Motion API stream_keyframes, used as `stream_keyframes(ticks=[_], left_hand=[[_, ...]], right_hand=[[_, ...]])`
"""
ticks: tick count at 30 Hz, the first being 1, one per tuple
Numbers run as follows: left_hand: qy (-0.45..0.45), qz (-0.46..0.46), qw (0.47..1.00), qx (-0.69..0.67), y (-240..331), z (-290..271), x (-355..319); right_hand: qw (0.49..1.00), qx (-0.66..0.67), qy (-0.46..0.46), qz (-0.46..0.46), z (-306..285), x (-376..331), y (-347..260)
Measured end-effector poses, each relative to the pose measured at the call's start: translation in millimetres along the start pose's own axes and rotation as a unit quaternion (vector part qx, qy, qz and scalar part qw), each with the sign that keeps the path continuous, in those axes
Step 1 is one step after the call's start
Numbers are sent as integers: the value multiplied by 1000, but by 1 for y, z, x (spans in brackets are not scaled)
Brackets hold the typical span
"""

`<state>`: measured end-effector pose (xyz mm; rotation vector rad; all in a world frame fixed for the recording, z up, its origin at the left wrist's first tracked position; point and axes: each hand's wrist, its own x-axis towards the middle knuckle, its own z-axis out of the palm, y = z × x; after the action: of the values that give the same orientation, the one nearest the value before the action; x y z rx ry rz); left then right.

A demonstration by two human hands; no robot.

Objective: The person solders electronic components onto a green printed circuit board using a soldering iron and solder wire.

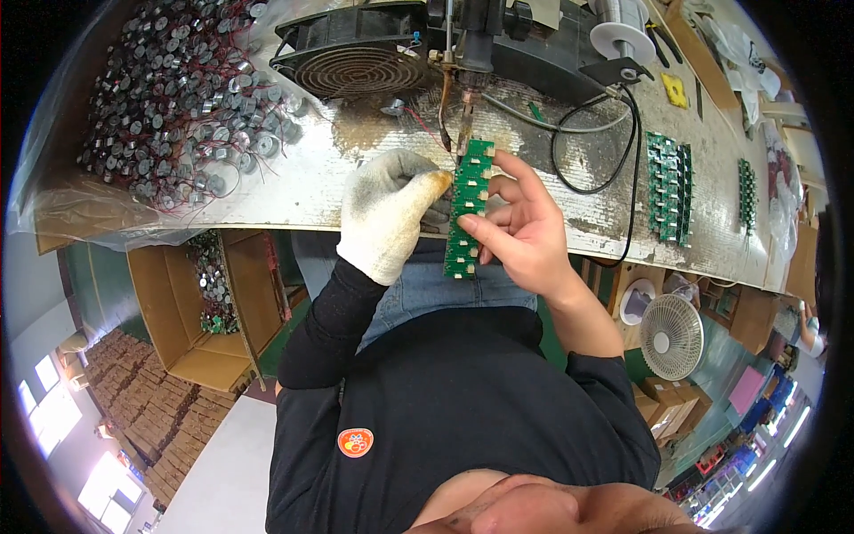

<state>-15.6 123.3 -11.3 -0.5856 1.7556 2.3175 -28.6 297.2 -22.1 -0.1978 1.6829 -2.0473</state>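
My right hand (pixel 525 222) is bare and grips a long strip of green circuit boards (pixel 470 206) by its right edge, thumb on top. The strip stands lengthwise above the table's front edge, with small pale connectors along it. At its far end, the soldering iron (pixel 466 116) points down from a stand, its tip close to the boards. My left hand (pixel 391 200), in a white knitted glove with a stained thumb, is closed in a pinch against the strip's left edge. Whatever those fingers hold is hidden. A small round motor (pixel 392 108) with red wires lies beyond the glove.
Many small motors with red wires (pixel 178 116) are heaped at the left. Behind stand a black fan (pixel 356 67) and a solder spool (pixel 620 31). A black cable (pixel 639 133) loops at the right, near more green board strips (pixel 669 189). A cardboard box (pixel 178 311) sits below.
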Motion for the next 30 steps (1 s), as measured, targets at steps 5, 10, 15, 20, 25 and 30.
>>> stream_keyframes(ticks=[5, 10, 15, 20, 25, 30], left_hand=[[13, 40, 999, 30, -2, 0, -1], [54, 61, 992, 99, -7, 1, 0], [51, 73, 992, 93, -10, 4, 0], [61, 86, 991, 82, -9, 3, 1], [60, 109, 988, 93, -9, -9, 2], [187, 221, 928, 234, -18, -51, -4]], right_hand=[[1000, 12, -1, -8, 1, -1, 0], [1000, 6, -9, -2, -2, -1, 0], [1000, -11, 1, -2, -1, -2, 2], [1000, -12, -3, 0, -1, -1, 2], [1000, -8, 8, 3, 1, 0, 3], [999, -5, 43, -28, -1, -1, 11]])
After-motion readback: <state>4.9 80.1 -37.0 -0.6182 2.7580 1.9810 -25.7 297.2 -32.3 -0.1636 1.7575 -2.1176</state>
